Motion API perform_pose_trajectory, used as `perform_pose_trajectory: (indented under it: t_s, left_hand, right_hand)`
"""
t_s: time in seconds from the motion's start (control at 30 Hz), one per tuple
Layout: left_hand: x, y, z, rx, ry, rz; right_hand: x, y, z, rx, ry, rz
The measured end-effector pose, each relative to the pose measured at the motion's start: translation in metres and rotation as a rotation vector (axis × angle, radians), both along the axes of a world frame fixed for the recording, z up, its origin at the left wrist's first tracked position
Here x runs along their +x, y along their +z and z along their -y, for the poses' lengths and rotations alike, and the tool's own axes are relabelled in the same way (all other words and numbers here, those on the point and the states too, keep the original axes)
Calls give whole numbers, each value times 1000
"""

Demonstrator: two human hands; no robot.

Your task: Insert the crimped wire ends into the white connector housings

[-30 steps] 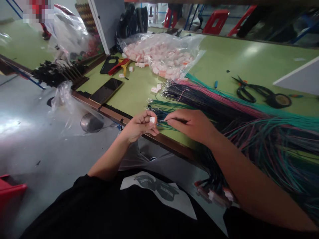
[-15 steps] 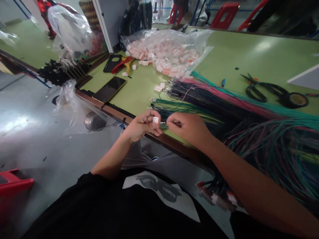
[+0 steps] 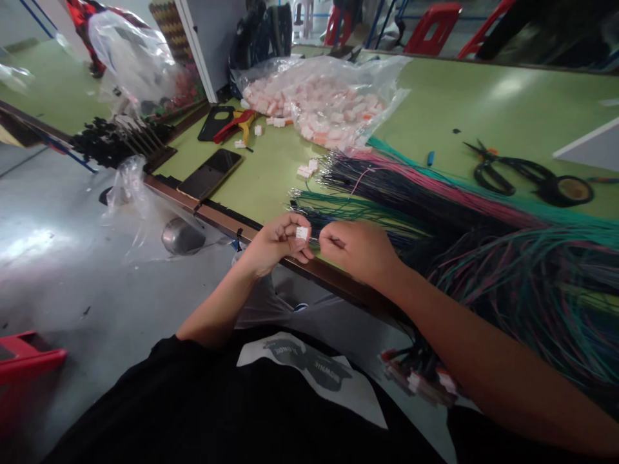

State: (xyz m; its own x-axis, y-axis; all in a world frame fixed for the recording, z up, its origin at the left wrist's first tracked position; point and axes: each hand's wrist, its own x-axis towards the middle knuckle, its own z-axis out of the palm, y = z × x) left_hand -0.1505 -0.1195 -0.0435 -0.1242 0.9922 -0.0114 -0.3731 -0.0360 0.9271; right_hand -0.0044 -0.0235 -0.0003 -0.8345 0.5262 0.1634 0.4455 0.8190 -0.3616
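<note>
Between the thumb and fingers of my left hand (image 3: pixel 278 243) is a small white and orange connector housing (image 3: pixel 302 232), held over the table's front edge. My right hand (image 3: pixel 355 250) is closed just to its right, pinching a thin wire (image 3: pixel 314 240) whose metal tip points at the housing's right side. Whether the tip is inside the housing I cannot tell. Behind my hands lie green wires (image 3: pixel 333 200) and dark wires (image 3: pixel 358 180) with bare metal ends. Two or so loose housings (image 3: pixel 307 169) rest on the table beyond the wire ends.
A clear bag of housings (image 3: pixel 329 103) lies at the back of the green table (image 3: pixel 435 96). A phone (image 3: pixel 211 174) and red-yellow pliers (image 3: pixel 236 126) are at left. Scissors (image 3: pixel 491 171) and black tape (image 3: pixel 565 191) lie right. Finished-looking wired connectors (image 3: pixel 420 374) hang below the edge.
My right hand has moved slightly left, so the gap between it and the housing is smaller. Less of the wire tip shows. The view has shifted a little.
</note>
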Motion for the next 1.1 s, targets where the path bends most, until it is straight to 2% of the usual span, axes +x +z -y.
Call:
perform_pose_trajectory:
  t_s: [0.23, 0.47, 0.77, 0.9, 0.97, 1.03, 1.1]
  left_hand:
    - [4, 2, 1, 0, 0, -86]
    - [7, 2, 3, -3, 69, -58]
    - [11, 8, 5, -34, 79, -113]
    - [8, 7, 6, -16, 58, -66]
    - [6, 5, 6, -10, 69, -21]
    - [5, 4, 6, -3, 86, 18]
    - [5, 3, 6, 6, 100, 45]
  right_hand:
    - [0, -6, 3, -122, 32, -72]
    - [-2, -6, -7, -422, 118, -152]
    - [0, -10, -2, -392, 145, -189]
    - [5, 1, -16, -457, 204, -124]
    - [13, 11, -36, -407, 156, -113]
    - [22, 17, -61, -239, -17, -99]
    - [30, 18, -87, -41, -198, 6]
